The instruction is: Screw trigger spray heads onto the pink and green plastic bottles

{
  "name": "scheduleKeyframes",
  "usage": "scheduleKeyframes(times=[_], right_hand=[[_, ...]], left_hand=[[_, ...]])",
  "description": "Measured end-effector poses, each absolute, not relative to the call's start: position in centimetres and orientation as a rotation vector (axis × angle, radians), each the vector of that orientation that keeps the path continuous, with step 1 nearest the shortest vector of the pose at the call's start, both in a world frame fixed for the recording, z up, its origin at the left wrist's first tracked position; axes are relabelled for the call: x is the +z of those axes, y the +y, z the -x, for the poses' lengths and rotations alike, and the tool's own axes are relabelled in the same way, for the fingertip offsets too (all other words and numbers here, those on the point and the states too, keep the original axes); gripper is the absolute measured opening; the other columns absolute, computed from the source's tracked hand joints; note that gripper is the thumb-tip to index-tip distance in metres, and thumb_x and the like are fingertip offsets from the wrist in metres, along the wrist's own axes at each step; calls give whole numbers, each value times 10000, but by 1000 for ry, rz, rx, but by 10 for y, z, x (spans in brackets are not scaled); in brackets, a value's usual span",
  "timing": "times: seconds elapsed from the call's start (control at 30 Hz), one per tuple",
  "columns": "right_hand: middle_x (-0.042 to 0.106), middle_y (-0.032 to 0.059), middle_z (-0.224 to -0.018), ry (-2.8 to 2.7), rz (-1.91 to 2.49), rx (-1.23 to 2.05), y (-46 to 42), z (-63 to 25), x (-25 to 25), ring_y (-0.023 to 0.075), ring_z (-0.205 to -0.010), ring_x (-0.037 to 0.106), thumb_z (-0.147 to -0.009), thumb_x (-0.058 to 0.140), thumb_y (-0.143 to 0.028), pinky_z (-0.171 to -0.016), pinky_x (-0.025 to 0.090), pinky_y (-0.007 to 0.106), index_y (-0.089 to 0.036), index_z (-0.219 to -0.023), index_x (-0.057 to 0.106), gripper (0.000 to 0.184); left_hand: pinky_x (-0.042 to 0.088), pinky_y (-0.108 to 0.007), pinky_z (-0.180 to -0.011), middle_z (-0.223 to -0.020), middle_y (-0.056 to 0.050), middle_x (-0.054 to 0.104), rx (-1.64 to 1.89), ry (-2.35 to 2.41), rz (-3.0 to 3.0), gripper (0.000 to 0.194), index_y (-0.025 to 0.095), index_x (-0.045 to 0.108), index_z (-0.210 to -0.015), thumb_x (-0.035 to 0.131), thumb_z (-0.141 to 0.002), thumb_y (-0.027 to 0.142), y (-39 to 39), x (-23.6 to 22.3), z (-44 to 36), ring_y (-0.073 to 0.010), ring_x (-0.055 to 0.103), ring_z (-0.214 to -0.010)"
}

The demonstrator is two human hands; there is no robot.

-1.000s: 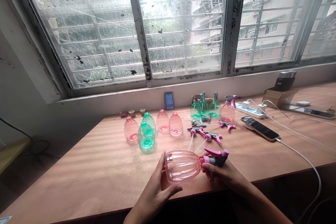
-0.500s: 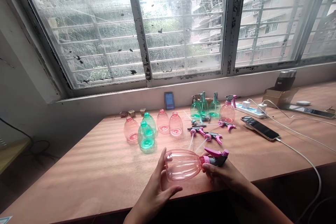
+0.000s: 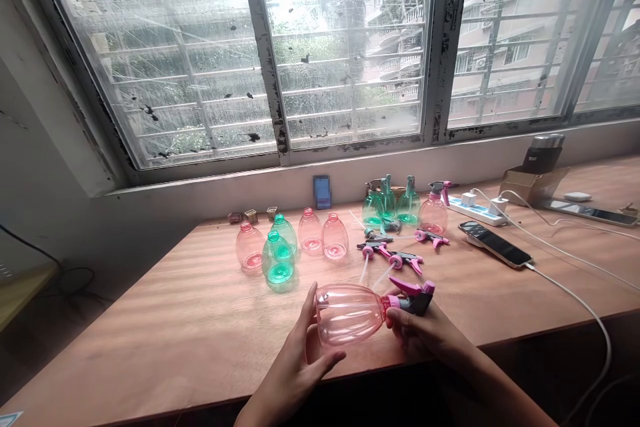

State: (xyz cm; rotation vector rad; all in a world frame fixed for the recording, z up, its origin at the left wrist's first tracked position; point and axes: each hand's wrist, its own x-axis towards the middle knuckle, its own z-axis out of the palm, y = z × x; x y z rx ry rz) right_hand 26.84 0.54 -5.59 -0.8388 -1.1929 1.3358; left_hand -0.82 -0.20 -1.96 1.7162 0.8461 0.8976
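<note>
A clear pink spray bottle (image 3: 349,313) lies on its side in the air above the table's front edge, base to the left. My left hand (image 3: 307,347) cups the base, fingers behind it and thumb sticking out below. At the neck, my right hand (image 3: 413,327) is closed with thumb and fingers around the pink collar. The black and pink trigger head (image 3: 417,299) sits on the neck, its pink lever pointing up and left. Just behind lie loose trigger heads (image 3: 399,260) with pink collars and white tubes.
Pink and green bottles without heads (image 3: 280,263) stand at the left middle of the table. Several bottles with heads (image 3: 409,203) stand near the wall. Rightward are a phone (image 3: 495,243), a power strip (image 3: 480,210), white cables and a cardboard box (image 3: 530,185).
The trigger head has turned slightly at the neck, its lever now tipped a little higher. The bottle and both hands stay nearly in place.
</note>
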Motion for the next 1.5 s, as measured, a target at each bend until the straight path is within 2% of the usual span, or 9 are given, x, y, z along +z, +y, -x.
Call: scheduleKeyframes(times=[0.3, 0.5, 0.67, 0.77, 0.87, 1.0, 1.17, 1.33, 1.5], right_hand=[[638, -12, -618, -1278, 879, 1337, 4, -270, -52, 142, -507, 574, -792, 825, -497, -497, 419, 252, -162, -956, 648, 412], [651, -7, -652, -1261, 852, 1341, 4, -270, -54, 137, -502, 580, -789, 832, -480, -484, 412, 245, -165, -956, 638, 406], [630, -18, -570, -1286, 895, 1335, 4, -271, -53, 139, -494, 565, -803, 815, -495, -486, 397, 244, -158, -992, 653, 418], [642, -15, -588, -1275, 891, 1336, 4, -270, -53, 140, -497, 570, -807, 816, -485, -489, 400, 246, -160, -1015, 641, 424], [671, 0, -660, -1222, 863, 1352, 5, -270, -54, 138, -495, 576, -806, 816, -483, -477, 400, 246, -170, -983, 618, 411], [691, 19, -710, -1226, 834, 1367, 6, -270, -55, 140, -496, 584, -796, 825, -484, -470, 405, 252, -173, -931, 608, 403], [670, 7, -677, -1232, 834, 1338, 5, -270, -54, 138, -494, 578, -791, 830, -485, -486, 417, 258, -167, -912, 624, 398], [670, 9, -691, -1229, 831, 1356, 6, -269, -51, 138, -495, 577, -796, 817, -504, -480, 425, 261, -176, -854, 619, 387], [640, -6, -658, -1240, 845, 1355, 4, -270, -50, 134, -491, 575, -802, 806, -524, -486, 426, 258, -179, -820, 615, 395]], left_hand=[[250, -497, -1245, -1697, -110, 203, 874, 865, -1672, 1027, 302, 131, -1623, 783, -847, 463, 2, -26, 12, -359, 338, -1496], [238, -524, -1238, -1694, -95, 211, 915, 797, -1703, 1013, 392, 51, -1613, 755, -885, 430, -2, -21, 7, -346, 407, -1463], [259, -520, -1231, -1699, -111, 194, 877, 770, -1651, 1128, 363, -22, -1614, 798, -844, 438, -2, -22, 9, -362, 368, -1482], [243, -532, -1237, -1697, -115, 196, 872, 821, -1668, 1058, 330, 75, -1624, 787, -851, 448, 0, -25, 12, -375, 330, -1496], [241, -518, -1240, -1694, -102, 207, 882, 853, -1730, 1018, 348, 121, -1618, 791, -854, 415, 2, -27, 12, -363, 342, -1489], [311, -491, -1212, -1694, -88, 208, 918, 782, -1736, 982, 413, 40, -1608, 733, -911, 394, 2, -25, 10, -332, 435, -1436], [223, -527, -1242, -1685, -99, 231, 892, 812, -1710, 1069, 388, 6, -1612, 773, -869, 438, 1, -26, 11, -347, 378, -1468], [284, -519, -1224, -1667, -135, 263, 855, 796, -1669, 1002, 315, 107, -1623, 760, -875, 450, 0, -25, 13, -356, 361, -1478], [322, -518, -1205, -1692, -90, 204, 915, 805, -1741, 983, 401, 93, -1610, 760, -888, 392, 0, -23, 10, -349, 339, -1488]])
